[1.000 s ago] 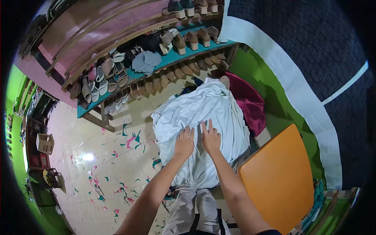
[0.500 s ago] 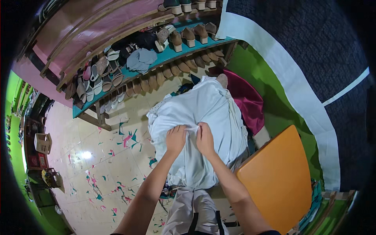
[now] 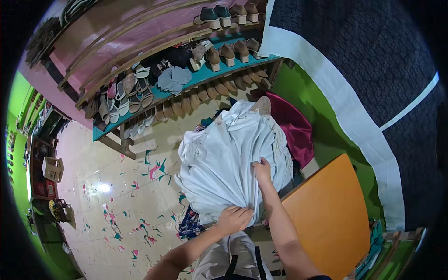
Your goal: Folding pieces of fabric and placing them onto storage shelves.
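A large heap of white cloth point(image 3: 219, 163) lies in front of my legs, with lace-like trim on its far left part. Its folds run together toward its near edge, where my left hand point(image 3: 234, 219) is closed on the fabric. Farther up and to the right, my right hand point(image 3: 262, 170) pinches a fold of the same cloth. Behind the heap on the right is a shiny dark red cloth point(image 3: 291, 126). A dark patterned cloth point(image 3: 190, 224) shows under the near left edge.
An orange table top point(image 3: 329, 214) stands close to my right forearm. Beyond the heap runs a turquoise shoe rack point(image 3: 186, 86) with rows of shoes. Pink and green scraps point(image 3: 156, 170) litter the tiled floor at left. A dark curtain point(image 3: 354, 56) with a white border hangs at upper right.
My left hand has moved down and right to the cloth's near edge. My right hand has shifted slightly right and down. The white cloth is pulled into folds toward me.
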Demonstrator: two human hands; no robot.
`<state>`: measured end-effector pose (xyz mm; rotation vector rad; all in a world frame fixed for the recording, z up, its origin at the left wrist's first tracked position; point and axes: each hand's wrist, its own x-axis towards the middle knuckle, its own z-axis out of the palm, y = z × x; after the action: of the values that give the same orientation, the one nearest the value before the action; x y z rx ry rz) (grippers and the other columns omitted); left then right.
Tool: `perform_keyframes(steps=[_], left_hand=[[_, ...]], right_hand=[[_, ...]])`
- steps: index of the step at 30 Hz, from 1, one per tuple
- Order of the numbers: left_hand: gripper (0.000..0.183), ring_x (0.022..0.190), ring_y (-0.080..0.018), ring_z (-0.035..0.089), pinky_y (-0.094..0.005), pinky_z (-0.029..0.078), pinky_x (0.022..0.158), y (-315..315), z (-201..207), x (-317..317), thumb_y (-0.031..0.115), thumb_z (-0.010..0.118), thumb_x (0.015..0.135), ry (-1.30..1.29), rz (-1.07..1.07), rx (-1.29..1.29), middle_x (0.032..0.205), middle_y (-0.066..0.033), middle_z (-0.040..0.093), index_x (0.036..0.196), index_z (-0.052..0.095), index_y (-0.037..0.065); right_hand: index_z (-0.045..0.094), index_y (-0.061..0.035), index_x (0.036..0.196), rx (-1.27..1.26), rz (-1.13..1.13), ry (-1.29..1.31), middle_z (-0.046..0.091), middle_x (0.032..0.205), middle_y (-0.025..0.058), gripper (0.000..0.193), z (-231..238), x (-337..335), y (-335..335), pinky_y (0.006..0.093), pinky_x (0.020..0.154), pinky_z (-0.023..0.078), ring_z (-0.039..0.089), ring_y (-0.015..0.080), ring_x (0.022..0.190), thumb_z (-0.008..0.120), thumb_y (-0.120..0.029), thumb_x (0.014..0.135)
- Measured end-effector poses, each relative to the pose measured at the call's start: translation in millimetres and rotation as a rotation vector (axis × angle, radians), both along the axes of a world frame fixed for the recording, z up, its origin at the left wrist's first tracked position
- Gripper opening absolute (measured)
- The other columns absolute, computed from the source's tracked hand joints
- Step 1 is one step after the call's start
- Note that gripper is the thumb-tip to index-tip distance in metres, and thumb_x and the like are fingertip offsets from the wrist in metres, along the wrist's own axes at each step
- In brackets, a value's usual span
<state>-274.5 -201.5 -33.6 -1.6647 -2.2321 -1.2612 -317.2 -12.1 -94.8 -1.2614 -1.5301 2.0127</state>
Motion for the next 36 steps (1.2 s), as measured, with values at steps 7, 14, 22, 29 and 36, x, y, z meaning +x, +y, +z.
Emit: perform_keyframes(steps=[7, 14, 22, 29, 36], left_hand=[[0.026, 0.081, -0.0269, 0.058, -0.037, 0.046, 0.07, 2.7, -0.4, -24.7, 0.019, 0.055, 0.079, -0.132, 0.123, -0.353, 0.093, -0.0075, 0.059, 0.102, 0.055, 0.007], [0.056, 0.113, -0.0303, 0.042, -0.0408, 0.036, 0.092, 16.8, 3.3, -38.8, 0.012, 0.052, 0.075, -0.149, 0.162, -0.398, 0.129, -0.0126, 0.038, 0.129, 0.037, 0.008], [0.053, 0.117, -0.0332, 0.039, -0.0421, 0.034, 0.095, 37.2, -44.5, -34.6, 0.023, 0.054, 0.078, -0.031, 0.175, -0.541, 0.128, -0.0161, 0.04, 0.127, 0.04, 0.008], [0.062, 0.114, -0.0321, 0.039, -0.0434, 0.034, 0.091, 53.4, -64.9, -60.2, 0.022, 0.065, 0.068, 0.05, 0.384, -0.557, 0.126, -0.0172, 0.038, 0.122, 0.041, 0.003], [0.062, 0.11, -0.0291, 0.041, -0.0406, 0.034, 0.091, 57.2, -99.9, -74.6, 0.017, 0.065, 0.063, 0.279, 0.514, -0.592, 0.122, -0.0143, 0.042, 0.119, 0.044, 0.001]], right_hand=[[0.049, -0.0008, 0.076, 0.027, -0.251, 0.035, 0.046, 0.065, 0.0009, 0.007, 14.0, 63.4, -14.0, 0.0228, 0.053, 0.034, 0.042, 0.0103, 0.059, 0.047, 0.001, 0.07], [0.048, -0.0015, 0.08, 0.569, 0.362, -0.016, 0.046, 0.073, 0.0116, 0.009, 0.4, 139.4, -68.8, 0.0269, 0.061, 0.038, 0.048, 0.0145, 0.069, 0.049, 0.0, 0.07], [0.049, -0.0007, 0.091, 0.679, 0.691, 0.084, 0.049, 0.08, 0.0163, 0.022, -19.2, 150.7, -74.5, 0.0355, 0.063, 0.042, 0.052, 0.0313, 0.07, 0.055, 0.0, 0.069], [0.05, -0.0029, 0.088, 0.613, 0.987, 0.067, 0.052, 0.083, 0.0156, 0.02, -19.1, 154.0, -57.3, 0.0386, 0.068, 0.042, 0.053, 0.034, 0.077, 0.053, -0.001, 0.068], [0.052, -0.0059, 0.089, 0.549, 1.153, 0.044, 0.055, 0.089, 0.0147, 0.022, -21.9, 155.1, -48.1, 0.0413, 0.072, 0.043, 0.053, 0.0356, 0.087, 0.052, -0.004, 0.067]])
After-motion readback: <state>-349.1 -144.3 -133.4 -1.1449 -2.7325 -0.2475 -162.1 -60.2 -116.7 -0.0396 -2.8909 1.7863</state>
